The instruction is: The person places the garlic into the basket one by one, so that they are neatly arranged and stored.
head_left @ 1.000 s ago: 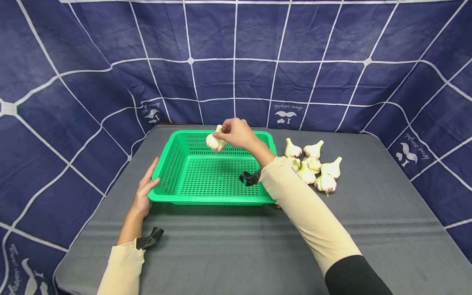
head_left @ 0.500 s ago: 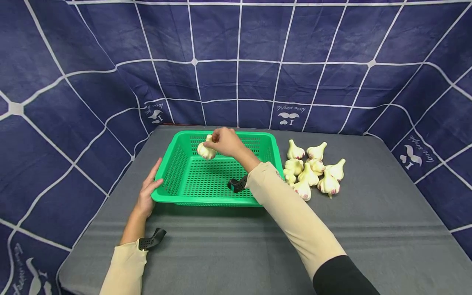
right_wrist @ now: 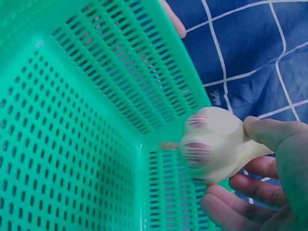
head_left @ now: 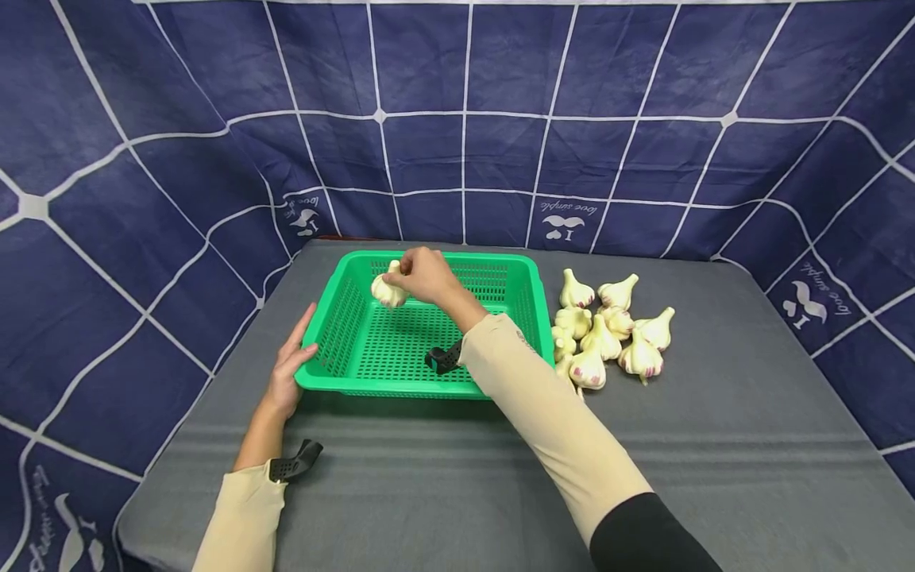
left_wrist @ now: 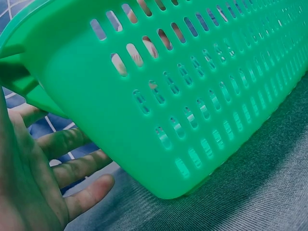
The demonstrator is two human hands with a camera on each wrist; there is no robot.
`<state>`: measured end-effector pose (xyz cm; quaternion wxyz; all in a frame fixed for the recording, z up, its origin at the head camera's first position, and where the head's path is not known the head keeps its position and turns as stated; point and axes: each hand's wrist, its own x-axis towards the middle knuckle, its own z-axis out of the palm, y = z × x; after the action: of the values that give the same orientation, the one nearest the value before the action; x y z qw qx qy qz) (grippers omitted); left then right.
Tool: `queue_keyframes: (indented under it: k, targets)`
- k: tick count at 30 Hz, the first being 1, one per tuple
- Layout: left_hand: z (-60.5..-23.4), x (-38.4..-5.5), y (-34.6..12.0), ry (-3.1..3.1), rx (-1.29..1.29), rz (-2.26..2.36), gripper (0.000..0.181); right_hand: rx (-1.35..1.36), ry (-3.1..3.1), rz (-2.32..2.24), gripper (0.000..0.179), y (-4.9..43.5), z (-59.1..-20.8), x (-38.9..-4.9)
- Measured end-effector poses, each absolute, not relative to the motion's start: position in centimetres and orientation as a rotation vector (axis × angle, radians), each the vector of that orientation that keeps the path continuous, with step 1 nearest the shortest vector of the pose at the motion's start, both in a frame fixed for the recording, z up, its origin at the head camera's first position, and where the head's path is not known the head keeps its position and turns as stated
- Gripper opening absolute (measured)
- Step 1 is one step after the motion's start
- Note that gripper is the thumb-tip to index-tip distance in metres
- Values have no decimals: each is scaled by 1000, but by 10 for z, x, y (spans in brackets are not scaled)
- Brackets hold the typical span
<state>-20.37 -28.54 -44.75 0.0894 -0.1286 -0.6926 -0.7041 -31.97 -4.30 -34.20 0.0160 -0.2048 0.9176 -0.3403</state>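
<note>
My right hand point(head_left: 426, 274) pinches a garlic bulb point(head_left: 389, 289) by its stem, over the back left part of the green plastic basket point(head_left: 429, 389). In the right wrist view the bulb point(right_wrist: 216, 144) shows purple streaks and a root stub pointing into the basket. Thumb and fingertips of that hand point(right_wrist: 269, 178) meet around the neck. My left hand point(head_left: 286, 369) stays at the basket's left side, thumb at the rim. The left wrist view shows its fingers point(left_wrist: 65, 144) extended and spread along the outside of the slotted wall. Only perforated floor shows inside the basket.
Several garlic bulbs point(head_left: 600, 338) lie in a cluster on the grey cloth, right of the basket; the nearest sit close to its right wall. A dark blue curtain point(head_left: 515, 151) with white grid lines surrounds the table at the back and sides.
My right hand has carried the garlic bulb leftward and slightly down over the basket. More of the bulbs on the right have come out from behind the sleeve. The left hand keeps its place.
</note>
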Motion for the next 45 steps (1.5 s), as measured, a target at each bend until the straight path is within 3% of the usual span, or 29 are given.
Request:
queue_keyframes:
  k: [25, 45]
  targets:
    - [-442, -204, -295, -2104, -417, -1939, 65, -530, 2896, -946, 49, -67, -361, -336]
    - [-448, -206, -292, -2114, -439, -1929, 67, -412, 2919, -987, 30, -87, -378, -339]
